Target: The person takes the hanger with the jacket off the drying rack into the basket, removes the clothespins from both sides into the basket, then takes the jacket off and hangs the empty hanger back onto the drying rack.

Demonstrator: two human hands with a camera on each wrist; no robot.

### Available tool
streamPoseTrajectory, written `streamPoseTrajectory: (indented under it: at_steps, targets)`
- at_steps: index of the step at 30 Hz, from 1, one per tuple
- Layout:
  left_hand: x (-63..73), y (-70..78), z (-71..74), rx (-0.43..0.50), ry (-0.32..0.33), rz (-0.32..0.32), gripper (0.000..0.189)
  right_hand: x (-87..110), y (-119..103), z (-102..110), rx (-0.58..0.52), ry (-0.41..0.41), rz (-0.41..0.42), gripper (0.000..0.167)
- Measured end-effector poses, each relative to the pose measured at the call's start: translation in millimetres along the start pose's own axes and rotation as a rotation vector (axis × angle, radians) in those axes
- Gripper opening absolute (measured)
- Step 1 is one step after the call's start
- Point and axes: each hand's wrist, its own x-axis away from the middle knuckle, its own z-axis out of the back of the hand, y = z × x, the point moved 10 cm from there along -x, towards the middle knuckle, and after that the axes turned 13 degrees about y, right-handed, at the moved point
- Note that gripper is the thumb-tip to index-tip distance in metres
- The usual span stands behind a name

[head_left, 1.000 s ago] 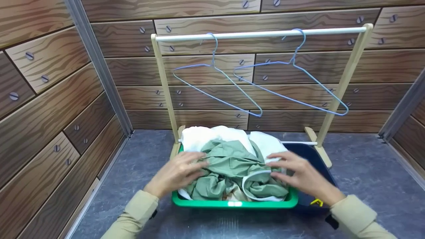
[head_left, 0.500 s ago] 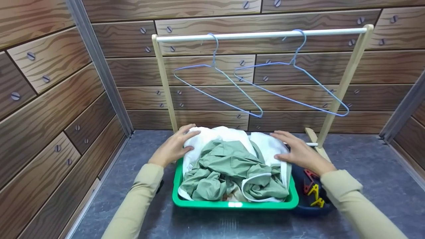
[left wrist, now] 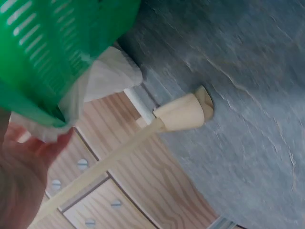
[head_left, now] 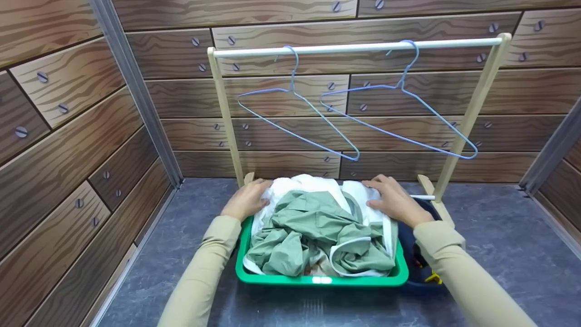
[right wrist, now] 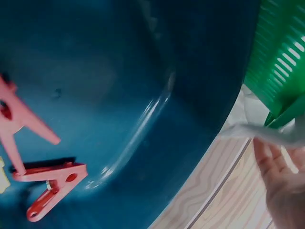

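Observation:
A green basket (head_left: 322, 280) is heaped with clothes: a crumpled sage-green garment (head_left: 313, 218) with white trim on top, white cloth (head_left: 313, 183) behind it. My left hand (head_left: 245, 198) rests against the white cloth at the back left corner, fingers loosely bent. At the back right corner my right hand (head_left: 394, 200) touches the white cloth, fingers reaching over it with the thumb nearer me. The left wrist view shows fingers (left wrist: 57, 148) beside white cloth that hangs over the rim; the right wrist view shows fingers (right wrist: 264, 160) just under a similar overhang.
Behind the basket stands a rack with wooden posts (head_left: 472, 113) and a white rail (head_left: 354, 48). Two blue hangers (head_left: 295, 93) (head_left: 404, 88) hang from it. To the right, partly under my sleeve, is a dark blue tub (right wrist: 119, 95) with red clothespins (right wrist: 57, 179) and yellow ones.
Both hands have moved from the front sides of the pile to its back corners, then inward against the white cloth. The basket stays in place.

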Motion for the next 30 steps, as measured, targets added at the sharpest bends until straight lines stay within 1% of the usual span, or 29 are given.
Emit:
streamPoseTrajectory:
  at_steps: [4,8,12,16,18,21,23,25,27,28,30]
  targets:
    - [-6.7,2.8,4.7,-0.086,0.082,-0.022,0.031,-3.9,-5.4,1.9,0.033,0.076,0.0,0.037]
    - [-10.0,1.4,12.1,-0.147,0.163,-0.003,0.026,-4.5,-7.5,5.5,0.022,0.162,-0.019,0.019]
    - [-10.0,-1.1,18.4,-0.16,0.215,0.011,0.026,-3.9,-7.1,8.7,0.03,0.216,-0.038,0.011]
    - [-8.3,-3.3,27.1,-0.128,0.287,0.021,0.028,-3.7,-10.3,13.0,0.029,0.255,-0.034,0.01]
    - [-6.6,-3.0,31.7,-0.1,0.328,0.024,0.028,-3.4,-12.1,17.4,-0.018,0.276,-0.055,0.01]
    - [-4.3,0.6,39.0,-0.062,0.382,0.022,0.025,-3.9,-15.8,26.7,-0.144,0.305,-0.118,0.01]
    - [-3.1,6.2,45.6,-0.028,0.422,0.009,0.025,-4.6,-21.9,32.0,-0.233,0.306,-0.154,0.011]
    - [-1.7,15.0,52.2,0.018,0.451,-0.018,0.026,-4.5,-29.8,35.4,-0.31,0.291,-0.173,0.011]
    - [-0.2,25.7,57.5,0.077,0.459,-0.057,0.027,-2.5,-38.1,36.8,-0.378,0.263,-0.177,0.011]
    - [0.7,31.5,59.2,0.117,0.452,-0.079,0.027,-1.1,-42.3,36.9,-0.418,0.246,-0.173,0.012]
    - [3.2,42.3,60.9,0.199,0.418,-0.115,0.025,2.3,-50.1,36.3,-0.503,0.21,-0.152,0.012]
